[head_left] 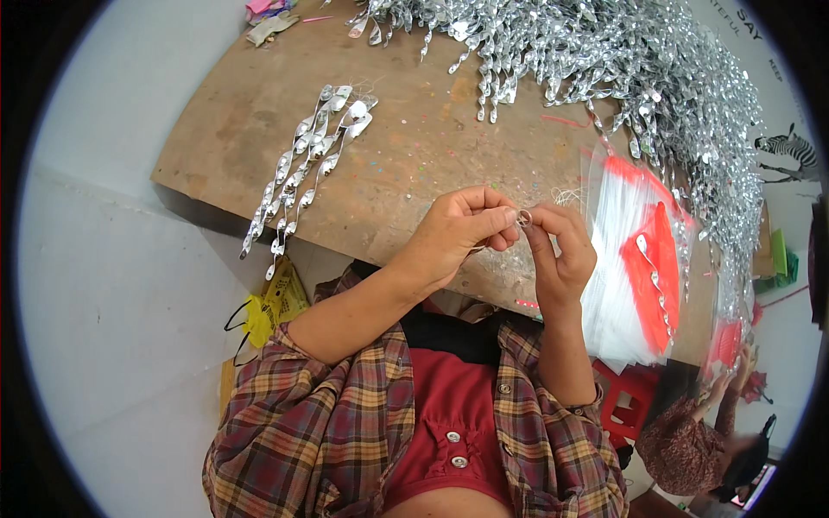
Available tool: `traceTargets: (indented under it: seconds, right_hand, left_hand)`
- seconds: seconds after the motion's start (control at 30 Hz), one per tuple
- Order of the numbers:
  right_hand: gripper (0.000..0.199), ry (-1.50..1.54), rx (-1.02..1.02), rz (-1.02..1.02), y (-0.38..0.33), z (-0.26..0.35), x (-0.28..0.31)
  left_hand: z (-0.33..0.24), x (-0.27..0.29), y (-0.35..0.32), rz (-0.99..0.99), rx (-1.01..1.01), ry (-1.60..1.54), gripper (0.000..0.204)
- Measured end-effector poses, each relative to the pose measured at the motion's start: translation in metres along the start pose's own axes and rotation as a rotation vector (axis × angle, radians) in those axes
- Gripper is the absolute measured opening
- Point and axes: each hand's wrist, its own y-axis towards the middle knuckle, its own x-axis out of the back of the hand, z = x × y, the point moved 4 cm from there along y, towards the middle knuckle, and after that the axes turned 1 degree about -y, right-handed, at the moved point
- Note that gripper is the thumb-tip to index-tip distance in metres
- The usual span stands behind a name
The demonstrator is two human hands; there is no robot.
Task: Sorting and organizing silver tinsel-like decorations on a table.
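Note:
Over the near edge of the table, my left hand [462, 229] and my right hand [563, 255] meet fingertip to fingertip. Both are closed in a pinch on a small loop of thin string [523, 217], pale and partly covered by the fingers. To the left lie a few twisted silver foil strips [298, 177], their lower ends hanging past the table edge. Beside my right hand is a clear bag of white strands [609, 259] with red parts, and a single twisted silver strip [658, 281] rests on it.
A large heap of twisted silver strips [596, 52] covers the back and right of the brown table [432, 129]. Gloves [271, 29] lie at the far left corner. A yellow bag [275, 306] hangs below the left edge. Another person [691, 449] works at the lower right, near a red stool [623, 401].

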Motion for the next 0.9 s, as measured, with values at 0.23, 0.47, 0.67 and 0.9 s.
traceTargets:
  seconds: [0.23,0.47,0.67,0.9]
  right_hand:
    - [0.015,-0.255,0.241,-0.084,0.003,0.011,0.008]
    - [0.012,-0.185,0.074,-0.042,-0.005,0.015,0.023]
    - [0.007,0.213,-0.216,-0.042,-0.018,-0.002,0.036]
    - [0.031,0.736,-0.626,0.108,-0.035,-0.001,0.007]
  left_hand:
    - [0.007,-0.004,0.002,-0.044,-0.106,0.17,0.013]
    - [0.001,-0.021,-0.015,-0.019,-0.185,0.308,0.014]
    - [-0.007,-0.03,-0.026,-0.006,-0.072,0.421,0.014]
    - [-0.016,-0.027,-0.029,-0.065,-0.026,0.249,0.014]
